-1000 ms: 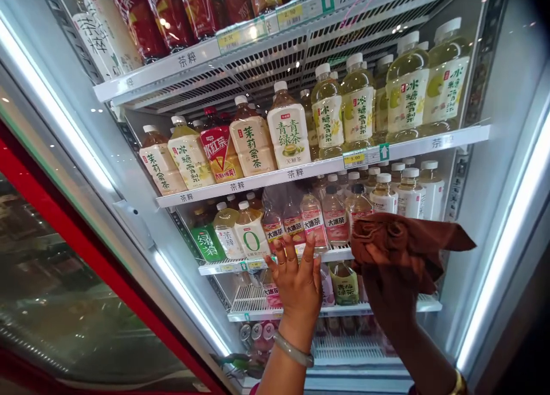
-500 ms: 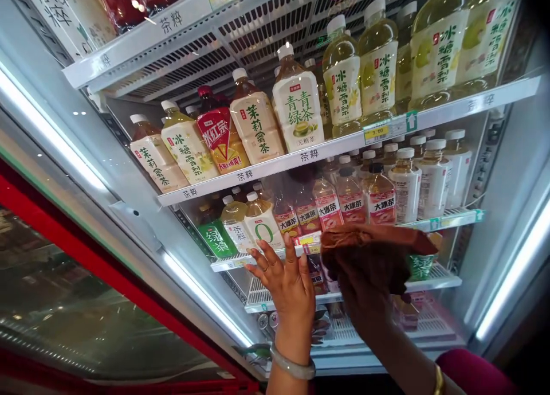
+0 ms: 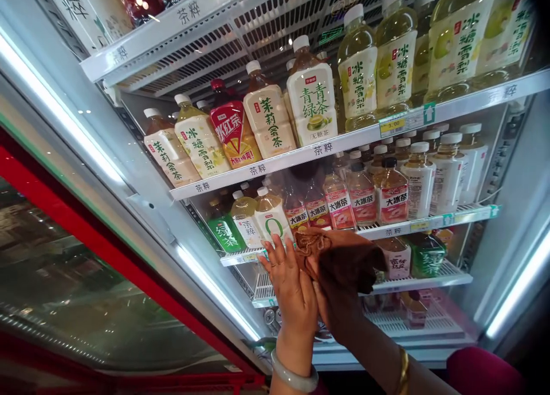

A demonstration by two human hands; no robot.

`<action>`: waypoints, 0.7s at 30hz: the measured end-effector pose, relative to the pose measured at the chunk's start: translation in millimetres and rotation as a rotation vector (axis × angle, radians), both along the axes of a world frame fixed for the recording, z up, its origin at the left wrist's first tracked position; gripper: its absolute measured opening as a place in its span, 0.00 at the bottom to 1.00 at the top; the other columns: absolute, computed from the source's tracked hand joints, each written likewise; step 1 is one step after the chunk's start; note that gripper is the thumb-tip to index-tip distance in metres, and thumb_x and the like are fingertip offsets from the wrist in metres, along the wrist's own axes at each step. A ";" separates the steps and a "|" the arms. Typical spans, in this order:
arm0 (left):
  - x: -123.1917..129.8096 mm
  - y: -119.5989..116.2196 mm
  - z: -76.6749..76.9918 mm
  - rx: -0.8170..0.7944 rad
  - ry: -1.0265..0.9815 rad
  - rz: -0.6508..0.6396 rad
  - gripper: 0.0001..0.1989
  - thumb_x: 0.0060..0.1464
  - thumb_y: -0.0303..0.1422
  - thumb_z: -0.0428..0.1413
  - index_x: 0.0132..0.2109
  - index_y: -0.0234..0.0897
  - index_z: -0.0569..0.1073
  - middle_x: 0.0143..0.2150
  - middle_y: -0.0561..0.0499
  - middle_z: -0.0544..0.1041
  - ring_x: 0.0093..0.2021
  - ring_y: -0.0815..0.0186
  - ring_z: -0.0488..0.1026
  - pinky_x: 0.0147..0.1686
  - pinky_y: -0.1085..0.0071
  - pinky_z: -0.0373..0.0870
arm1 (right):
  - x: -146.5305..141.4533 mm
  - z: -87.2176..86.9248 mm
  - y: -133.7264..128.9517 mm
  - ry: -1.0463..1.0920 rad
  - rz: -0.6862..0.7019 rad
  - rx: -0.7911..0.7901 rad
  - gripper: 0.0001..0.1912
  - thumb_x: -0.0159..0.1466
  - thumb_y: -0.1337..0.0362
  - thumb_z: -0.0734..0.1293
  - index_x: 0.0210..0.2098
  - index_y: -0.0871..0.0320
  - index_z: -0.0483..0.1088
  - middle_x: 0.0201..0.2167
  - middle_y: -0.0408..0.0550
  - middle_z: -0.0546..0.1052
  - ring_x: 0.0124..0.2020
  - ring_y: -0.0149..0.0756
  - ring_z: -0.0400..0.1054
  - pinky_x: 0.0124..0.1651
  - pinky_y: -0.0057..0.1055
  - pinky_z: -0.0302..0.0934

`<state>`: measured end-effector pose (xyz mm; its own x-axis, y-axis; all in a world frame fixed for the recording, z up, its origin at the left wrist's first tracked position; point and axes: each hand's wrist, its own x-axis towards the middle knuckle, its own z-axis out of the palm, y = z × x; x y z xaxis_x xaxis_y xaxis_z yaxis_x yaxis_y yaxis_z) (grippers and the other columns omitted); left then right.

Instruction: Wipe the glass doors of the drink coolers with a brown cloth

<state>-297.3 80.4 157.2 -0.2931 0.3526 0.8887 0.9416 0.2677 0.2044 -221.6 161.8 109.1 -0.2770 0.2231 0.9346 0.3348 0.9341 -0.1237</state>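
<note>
My right hand (image 3: 334,303) grips a brown cloth (image 3: 344,254), bunched up in front of a shelf edge (image 3: 387,232) in the fridge. Part of that hand is hidden by the cloth and in shadow. Right beside it, my left hand (image 3: 293,289) is raised with its fingers stretched out, wearing a pale bangle. Its fingertips overlap the lower part of a white-labelled bottle with a green 0 (image 3: 270,217); whether they touch it I cannot tell. A green-labelled tea bottle (image 3: 223,231) stands at that shelf's left end, and red-labelled iced tea bottles (image 3: 339,203) stand behind the cloth.
On the shelf above (image 3: 292,160) stand several large tea and pear drink bottles. A lower wire shelf (image 3: 455,276) holds a green-labelled bottle (image 3: 427,254) and a pink-labelled one (image 3: 397,257). Light strips run down both sides, and a red-framed door (image 3: 129,269) slants along the left.
My right hand has moved left with the cloth, up against my left hand. Bottles on the lower right shelf now show. The shelves sit slightly further right in view.
</note>
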 end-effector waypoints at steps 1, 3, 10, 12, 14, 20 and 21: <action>1.7 -4.8 0.6 0.045 0.008 -0.032 0.38 0.68 0.24 0.43 0.78 0.46 0.39 0.81 0.50 0.40 0.80 0.59 0.38 0.78 0.50 0.38 | -3.7 2.1 -6.2 -0.037 0.046 -0.027 0.32 0.72 0.67 0.55 0.75 0.54 0.55 0.64 0.51 0.75 0.64 0.47 0.68 0.73 0.46 0.48; 6.2 -12.7 2.8 0.080 0.041 -0.110 0.37 0.70 0.32 0.44 0.78 0.46 0.35 0.81 0.50 0.41 0.79 0.59 0.42 0.77 0.54 0.45 | -6.0 10.5 -13.9 -0.053 0.191 -0.066 0.33 0.73 0.66 0.50 0.77 0.55 0.46 0.67 0.50 0.72 0.68 0.47 0.65 0.72 0.47 0.53; 8.3 7.1 8.7 -0.030 0.083 -0.237 0.34 0.72 0.48 0.32 0.78 0.40 0.40 0.81 0.45 0.39 0.80 0.55 0.38 0.77 0.48 0.37 | 33.7 38.7 8.0 0.162 0.449 -0.171 0.28 0.72 0.67 0.60 0.71 0.47 0.61 0.59 0.50 0.76 0.62 0.42 0.70 0.61 0.40 0.67; 7.1 20.9 9.0 -0.040 0.140 -0.148 0.36 0.71 0.44 0.44 0.78 0.41 0.40 0.81 0.46 0.34 0.80 0.52 0.32 0.77 0.45 0.31 | 43.3 45.8 22.3 0.204 0.392 -0.083 0.25 0.70 0.70 0.64 0.65 0.49 0.69 0.58 0.52 0.76 0.65 0.43 0.67 0.65 0.41 0.63; 6.8 33.2 11.4 -0.046 0.180 -0.039 0.44 0.66 0.44 0.55 0.78 0.41 0.41 0.81 0.45 0.31 0.80 0.49 0.29 0.76 0.44 0.27 | 47.2 53.0 36.5 0.228 0.273 0.040 0.24 0.69 0.73 0.65 0.62 0.51 0.72 0.58 0.53 0.76 0.69 0.45 0.63 0.69 0.44 0.58; -16.4 21.9 35.3 -0.008 0.257 0.167 0.50 0.61 0.39 0.63 0.78 0.46 0.42 0.80 0.42 0.44 0.80 0.50 0.33 0.76 0.42 0.26 | 40.6 73.3 57.7 0.194 0.178 0.146 0.21 0.69 0.72 0.64 0.59 0.53 0.72 0.62 0.54 0.76 0.72 0.46 0.60 0.75 0.53 0.50; -22.5 12.6 39.6 0.009 0.222 0.198 0.49 0.62 0.35 0.62 0.78 0.47 0.40 0.80 0.41 0.47 0.80 0.49 0.37 0.75 0.40 0.25 | 37.8 76.5 56.4 0.179 0.178 0.136 0.21 0.69 0.71 0.64 0.59 0.52 0.71 0.64 0.54 0.75 0.72 0.46 0.60 0.76 0.56 0.46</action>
<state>-319.8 93.0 196.8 -0.1540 0.2995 0.9416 0.8930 0.4500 0.0029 -183.8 218.2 185.6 -0.1282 0.0549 0.9902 0.1477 0.9884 -0.0357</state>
